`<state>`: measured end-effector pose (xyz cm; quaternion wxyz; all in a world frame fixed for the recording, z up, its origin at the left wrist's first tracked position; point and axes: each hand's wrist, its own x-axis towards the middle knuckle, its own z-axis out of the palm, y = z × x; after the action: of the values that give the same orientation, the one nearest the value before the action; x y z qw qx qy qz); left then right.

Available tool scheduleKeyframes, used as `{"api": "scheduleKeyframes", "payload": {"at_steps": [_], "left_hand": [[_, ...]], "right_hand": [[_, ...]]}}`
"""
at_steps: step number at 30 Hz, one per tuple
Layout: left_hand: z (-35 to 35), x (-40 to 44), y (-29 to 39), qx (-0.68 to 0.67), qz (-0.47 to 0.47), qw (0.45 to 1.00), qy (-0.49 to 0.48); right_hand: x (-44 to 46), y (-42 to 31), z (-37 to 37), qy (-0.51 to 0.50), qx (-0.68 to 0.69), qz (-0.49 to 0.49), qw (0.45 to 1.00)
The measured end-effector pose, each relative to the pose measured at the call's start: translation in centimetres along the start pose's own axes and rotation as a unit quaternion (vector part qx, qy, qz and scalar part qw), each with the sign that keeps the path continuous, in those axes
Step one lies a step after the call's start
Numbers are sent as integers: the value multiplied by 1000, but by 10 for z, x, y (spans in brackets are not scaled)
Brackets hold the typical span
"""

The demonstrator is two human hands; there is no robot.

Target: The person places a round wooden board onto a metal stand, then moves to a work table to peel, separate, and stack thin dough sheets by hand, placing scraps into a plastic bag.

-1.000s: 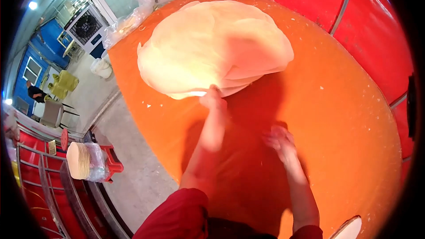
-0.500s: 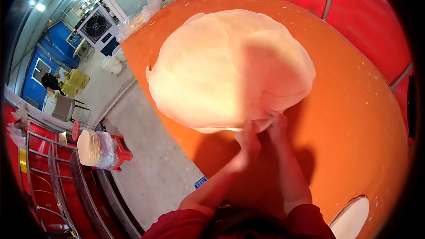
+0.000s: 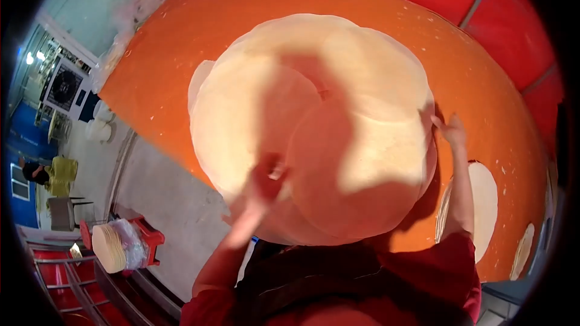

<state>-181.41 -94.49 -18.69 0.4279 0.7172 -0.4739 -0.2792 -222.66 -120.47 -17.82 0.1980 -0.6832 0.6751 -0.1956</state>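
Note:
A broad pile of thin, round, pale sheets [image 3: 377, 157], looking like dough or flatbread, lies overlapping on the orange table [image 3: 157, 78]. My left hand [image 3: 266, 182] is over the near left part of the pile, in shadow, with fingers loosely curled and a bright gap between them; no held thing shows. At the pile's right edge is my right hand [image 3: 451, 130], its fingers apart and the thumb side close to the rim of the sheets. Whether it touches them is hard to tell. The shadow of my head and arms covers the middle.
More pale sheets [image 3: 483, 211] lie by my right forearm, with another small stack [image 3: 522, 250] at the far right. Left of the table, a red stool [image 3: 152, 238] bears a plastic-wrapped stack of round sheets [image 3: 109, 250]. A person [image 3: 35, 172] is in the background.
My hands have moved apart from the near edge, left onto the pile and right to its right side. The pile's outline and overlaps have changed, and it reaches closer to me. The view has turned.

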Motion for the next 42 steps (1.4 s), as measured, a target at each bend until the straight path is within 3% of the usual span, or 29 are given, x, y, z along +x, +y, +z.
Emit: {"api": "scheduleKeyframes", "payload": {"at_steps": [1, 2, 3, 4, 5, 6, 7, 8, 10, 11, 12, 13, 14, 16, 18, 20, 21, 22, 24, 26, 29, 30, 32, 37, 42], "left_hand": [[-10, 6, -11, -55, -27, 996, 58], [-20, 12, -22, -107, -54, 986, 116], [-29, 20, -59, -36, -13, 977, 208], [-31, 22, -71, 59, -9, 965, 257], [-34, 24, -83, 152, -14, 939, 307], [-39, 20, -76, 266, -58, 910, 313], [-45, 16, -74, 378, -104, 865, 312], [-53, 16, -79, 337, -136, 885, 292], [-72, 21, -93, 240, -199, 917, 248], [-81, 22, -95, 103, -200, 950, 216], [-83, 24, -95, -28, -199, 957, 211], [-85, 27, -93, 52, -197, 949, 242], [-89, 30, -92, 133, -195, 932, 274], [-97, 48, -124, 177, -216, 922, 266], [-103, 43, -123, 224, -198, 914, 274], [-88, 35, -68, 268, -127, 913, 279], [-79, 31, -63, 192, -64, 950, 237], [-65, 26, -60, 82, -62, 986, 134], [-24, 13, -92, -114, -56, 992, -11], [-14, -1, -42, -382, -233, 882, -149], [3, 3, -46, -348, -283, 878, -168], [4, 7, -52, -382, -298, 851, -204], [5, 12, -63, -447, -328, 787, -272], [10, 4, -51, -513, -346, 726, -299], [7, 7, -40, -540, -349, 701, -308]], "right_hand": [[1, -15, 3, 57, -97, -57, 992], [-13, -50, 22, 78, -43, -116, 989], [-27, -85, 41, 94, 8, -178, 979], [-23, -90, 69, -20, 11, -249, 968], [-21, -102, 100, -56, -96, -233, 966], [-33, -120, 112, -77, -248, -197, 945], [-21, -107, 130, -23, -310, -243, 919], [-4, -93, 147, 32, -368, -289, 883], [14, -98, 131, -52, -316, -293, 901], [20, -99, 117, -93, -295, -289, 906], [26, -98, 106, -39, -211, -381, 899], [32, -104, 94, 17, -121, -467, 876], [27, -136, 63, -47, -239, -308, 920], [25, -183, 33, -39, -331, -279, 901], [-13, -199, 41, -39, -217, -347, 911], [-50, -197, 60, -59, -261, -389, 882], [-66, -190, 74, -87, -358, -399, 840], [-83, -192, 75, -158, -352, -393, 835], [-79, -168, 82, -212, -331, -362, 845], [-97, -175, 59, -110, -288, -357, 882], [-141, -154, 64, -8, -266, -354, 896], [-164, -141, 73, 19, -267, -353, 896], [-224, -138, 94, -79, -403, -297, 862], [-286, -163, 152, 0, -254, -250, 934], [-305, -181, 173, 36, -258, -213, 942]]}}
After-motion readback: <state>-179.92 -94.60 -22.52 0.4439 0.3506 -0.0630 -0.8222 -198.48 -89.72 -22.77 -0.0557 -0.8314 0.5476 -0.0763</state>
